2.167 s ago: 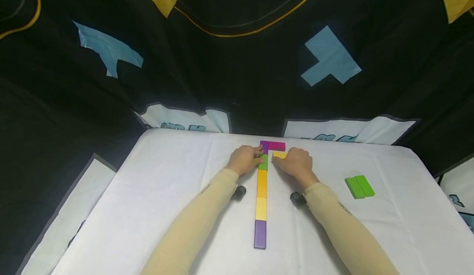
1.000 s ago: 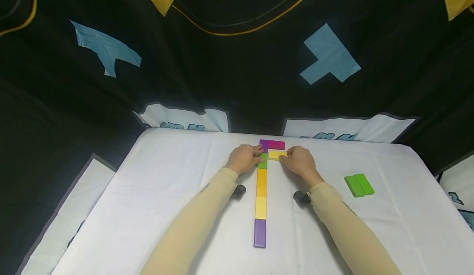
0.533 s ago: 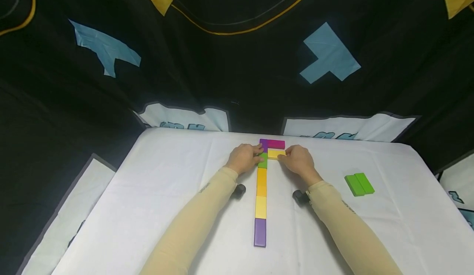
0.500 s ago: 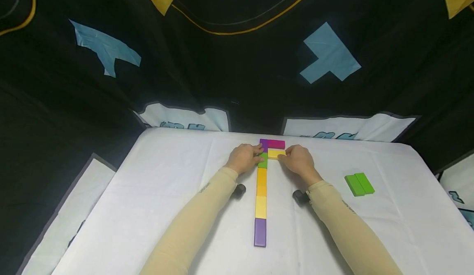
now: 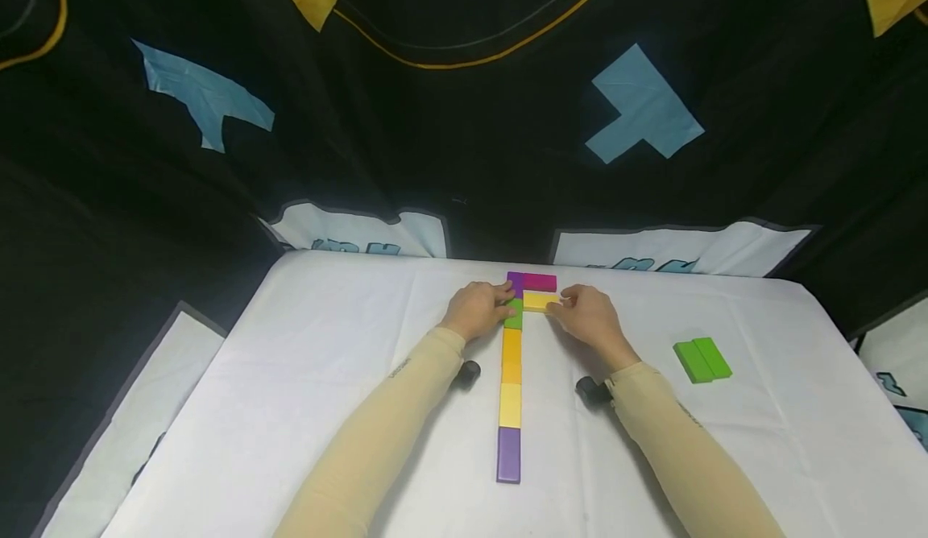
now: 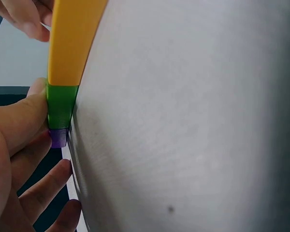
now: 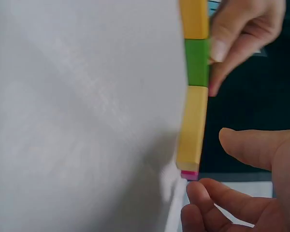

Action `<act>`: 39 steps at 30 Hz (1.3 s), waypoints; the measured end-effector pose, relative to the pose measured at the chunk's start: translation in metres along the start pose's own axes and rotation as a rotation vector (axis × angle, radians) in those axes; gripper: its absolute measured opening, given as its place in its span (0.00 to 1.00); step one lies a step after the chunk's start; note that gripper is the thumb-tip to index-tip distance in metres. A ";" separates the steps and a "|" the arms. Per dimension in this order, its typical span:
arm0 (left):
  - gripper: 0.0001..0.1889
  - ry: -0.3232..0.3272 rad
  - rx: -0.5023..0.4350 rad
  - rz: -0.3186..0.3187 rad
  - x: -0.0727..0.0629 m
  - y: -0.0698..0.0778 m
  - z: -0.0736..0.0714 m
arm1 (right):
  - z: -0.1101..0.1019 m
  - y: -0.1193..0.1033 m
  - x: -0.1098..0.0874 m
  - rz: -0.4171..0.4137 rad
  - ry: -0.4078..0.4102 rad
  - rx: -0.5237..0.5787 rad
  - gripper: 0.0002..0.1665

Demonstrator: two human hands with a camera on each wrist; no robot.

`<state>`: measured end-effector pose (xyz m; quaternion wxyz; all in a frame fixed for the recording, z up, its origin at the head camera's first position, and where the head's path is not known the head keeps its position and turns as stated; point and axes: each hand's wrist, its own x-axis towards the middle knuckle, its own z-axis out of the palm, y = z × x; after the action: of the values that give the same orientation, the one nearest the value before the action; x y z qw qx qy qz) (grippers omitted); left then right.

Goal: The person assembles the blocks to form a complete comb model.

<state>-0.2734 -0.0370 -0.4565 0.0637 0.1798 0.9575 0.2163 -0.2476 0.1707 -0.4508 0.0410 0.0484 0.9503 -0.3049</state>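
Note:
On the white table, a column of flat blocks runs away from me: purple (image 5: 509, 455), pale yellow (image 5: 511, 406), orange (image 5: 511, 357), green (image 5: 513, 316) and a second purple block (image 5: 515, 279). A magenta block (image 5: 540, 283) juts right from the far end. Below it, a yellow block (image 5: 538, 303) lies parallel, its left end against the green block. My left hand (image 5: 473, 311) rests thumb and fingertips on the green and far purple blocks. My right hand (image 5: 589, 316) is at the yellow block's right end, thumb and fingers (image 7: 215, 203) spread apart, holding nothing.
Two green blocks (image 5: 702, 361) lie side by side on the right of the table (image 5: 326, 345). A black curtain (image 5: 464, 143) with blue and yellow shapes hangs behind the far edge. Dark wrist cameras (image 5: 593, 391) sit under both forearms.
Pinched by my right hand, the yellow block has slid left against the column. The right fingers have since parted from it and drawn slightly right. My left hand has stayed put.

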 end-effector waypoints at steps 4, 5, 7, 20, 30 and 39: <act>0.24 -0.007 -0.009 -0.012 -0.001 0.001 -0.001 | -0.010 0.009 -0.011 -0.033 0.020 0.088 0.31; 0.24 -0.007 -0.012 -0.012 -0.001 0.001 -0.002 | -0.012 0.011 -0.013 -0.045 0.027 0.102 0.31; 0.24 -0.008 -0.019 -0.013 -0.002 0.001 -0.002 | -0.018 0.016 -0.018 -0.055 0.033 0.128 0.31; 0.24 0.000 -0.008 -0.004 -0.003 0.001 -0.002 | -0.045 0.049 -0.050 -0.143 0.120 0.150 0.29; 0.24 0.006 -0.017 0.009 -0.003 0.001 -0.002 | -0.058 0.075 -0.074 -0.167 0.179 0.123 0.29; 0.24 0.001 -0.012 0.007 -0.002 0.000 -0.001 | -0.072 0.104 -0.097 -0.144 0.185 -0.004 0.31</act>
<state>-0.2716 -0.0376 -0.4554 0.0637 0.1828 0.9555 0.2224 -0.1424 0.2907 -0.4419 -0.0689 0.0077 0.9516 -0.2994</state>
